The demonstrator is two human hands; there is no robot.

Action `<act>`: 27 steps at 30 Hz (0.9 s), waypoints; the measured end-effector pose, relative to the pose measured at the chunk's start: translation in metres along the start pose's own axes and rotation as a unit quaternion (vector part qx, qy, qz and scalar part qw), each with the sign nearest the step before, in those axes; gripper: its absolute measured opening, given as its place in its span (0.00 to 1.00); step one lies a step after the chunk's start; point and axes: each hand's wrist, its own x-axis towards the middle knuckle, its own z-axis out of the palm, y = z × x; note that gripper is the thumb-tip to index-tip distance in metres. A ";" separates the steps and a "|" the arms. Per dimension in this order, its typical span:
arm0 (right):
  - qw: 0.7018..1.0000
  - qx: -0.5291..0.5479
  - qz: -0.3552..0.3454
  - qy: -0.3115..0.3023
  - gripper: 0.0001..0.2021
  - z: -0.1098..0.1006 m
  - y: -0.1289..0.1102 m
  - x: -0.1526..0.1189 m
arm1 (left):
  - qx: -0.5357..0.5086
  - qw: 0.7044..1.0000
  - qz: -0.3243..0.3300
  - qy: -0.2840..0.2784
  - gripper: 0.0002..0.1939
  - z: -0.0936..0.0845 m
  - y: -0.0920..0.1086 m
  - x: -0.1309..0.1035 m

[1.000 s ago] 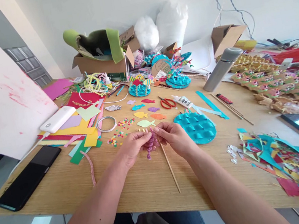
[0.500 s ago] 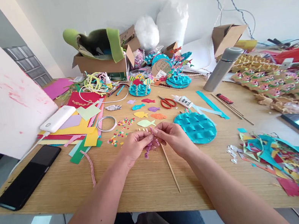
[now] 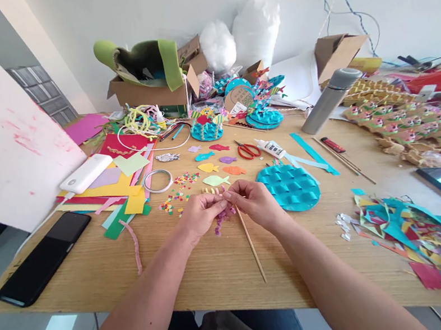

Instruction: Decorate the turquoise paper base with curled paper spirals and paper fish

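1. At the left of the wooden table (image 3: 180,277), a black smartphone (image 3: 45,258) lies near its edge; beyond it, a white power bank (image 3: 86,174) rests on sheets of coloured paper (image 3: 135,202).
2. A pink pipe cleaner (image 3: 135,247) lies between that smartphone and the left forearm.
3. Farther in, a white ring-shaped coil (image 3: 158,181) lies beside scattered paper confetti (image 3: 171,202).
4. The left hand (image 3: 200,215) has its thumb and forefinger pinched together on a curly purple pipe cleaner (image 3: 219,226), which dangles below the fingertips, between the two hands, over the near middle of the table.
5. Cut-out paper fish (image 3: 215,180) lie just beyond the hands.
6. A thin wooden stick (image 3: 254,250) slants from the fingertips toward the table's near edge.
7. The right hand (image 3: 255,204) meets the left, thumb and forefinger closed at the stick's upper end; whether they also grip the purple pipe cleaner, I cannot tell.
8. Red-handled scissors (image 3: 248,150) lie beyond the right hand.
9. A woven blue paper disc (image 3: 288,188) lies just right of it.
10. Paper scraps (image 3: 420,232) are heaped at far right.
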 end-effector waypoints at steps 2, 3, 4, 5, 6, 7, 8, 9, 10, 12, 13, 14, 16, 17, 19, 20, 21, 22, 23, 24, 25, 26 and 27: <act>1.000 -0.024 -0.011 0.005 0.21 0.000 0.002 0.000 | 0.015 1.000 -0.004 0.005 0.16 0.001 -0.001 0.000; 0.999 -0.044 -0.021 0.014 0.20 0.000 0.003 0.000 | 0.024 1.000 -0.007 0.009 0.16 0.001 -0.001 0.000; 0.997 -0.066 -0.031 0.027 0.20 0.001 0.004 0.000 | 0.032 0.999 -0.009 0.012 0.15 0.002 -0.001 0.000; 0.995 -0.081 -0.039 0.038 0.20 0.001 0.004 0.000 | 0.039 0.999 -0.010 0.015 0.15 0.002 -0.001 0.000; 0.995 -0.084 -0.041 0.044 0.20 0.001 0.004 0.000 | 0.043 0.999 -0.009 0.016 0.15 0.002 -0.001 0.000; 0.996 -0.074 -0.035 0.041 0.21 0.001 0.002 0.000 | 0.044 0.999 -0.007 0.016 0.15 0.002 0.000 0.000; 0.998 -0.052 -0.024 0.030 0.21 0.001 0.001 0.000 | 0.042 0.999 -0.003 0.017 0.15 0.002 0.000 0.000; 1.000 -0.023 -0.009 0.016 0.22 0.000 -0.001 0.000 | 0.039 0.999 0.004 0.019 0.15 0.002 0.001 0.000; 1.000 0.004 0.005 0.002 0.23 0.000 -0.003 0.000 | 0.036 0.999 0.011 0.021 0.15 0.001 0.002 -0.001; 0.999 0.039 0.023 -0.015 0.24 -0.001 -0.006 0.000 | 0.031 0.999 0.020 0.021 0.14 0.001 0.003 -0.001; 0.998 0.047 0.025 -0.016 0.24 -0.001 -0.007 0.000 | 0.028 0.999 0.020 0.019 0.14 0.001 0.003 -0.001; 0.998 0.051 0.026 -0.016 0.23 -0.001 -0.007 0.000 | 0.026 0.999 0.018 0.016 0.15 0.001 0.003 -0.001; 0.999 0.048 0.021 -0.010 0.23 -0.001 -0.006 0.000 | 0.027 1.000 0.011 0.011 0.15 0.001 0.002 -0.001; 0.999 0.044 0.019 -0.004 0.23 0.000 -0.005 0.000 | 0.028 1.000 0.008 0.011 0.16 0.001 0.001 -0.001; 0.999 0.033 0.015 0.009 0.23 0.001 -0.003 0.000 | 0.034 0.999 0.003 0.013 0.15 0.002 0.000 0.000; 0.999 0.025 0.012 0.016 0.24 0.001 -0.002 0.000 | 0.036 0.999 -0.001 0.013 0.15 0.002 0.000 0.001; 1.000 0.017 0.009 0.022 0.24 0.001 -0.001 0.000 | 0.038 0.999 -0.005 0.013 0.16 0.002 -0.001 0.001; 1.000 0.009 0.007 0.028 0.24 0.001 0.000 0.000 | 0.039 0.999 -0.008 0.013 0.16 0.002 -0.002 0.001; 0.999 0.002 0.005 0.033 0.25 0.001 0.000 0.000 | 0.040 0.999 -0.010 0.013 0.16 0.002 -0.002 0.002; 0.999 -0.003 0.005 0.036 0.25 0.001 0.000 0.000 | 0.041 0.999 -0.012 0.011 0.16 0.002 -0.003 0.002; 0.999 -0.004 0.008 0.037 0.25 0.001 0.000 0.000 | 0.041 0.999 -0.012 0.009 0.16 0.002 -0.003 0.002; 0.999 0.000 0.012 0.034 0.25 0.001 0.000 0.000 | 0.040 0.999 -0.012 0.008 0.16 0.002 -0.003 0.002; 0.999 0.008 0.017 0.029 0.25 0.001 0.000 0.000 | 0.038 0.999 -0.010 0.006 0.16 0.001 -0.003 0.002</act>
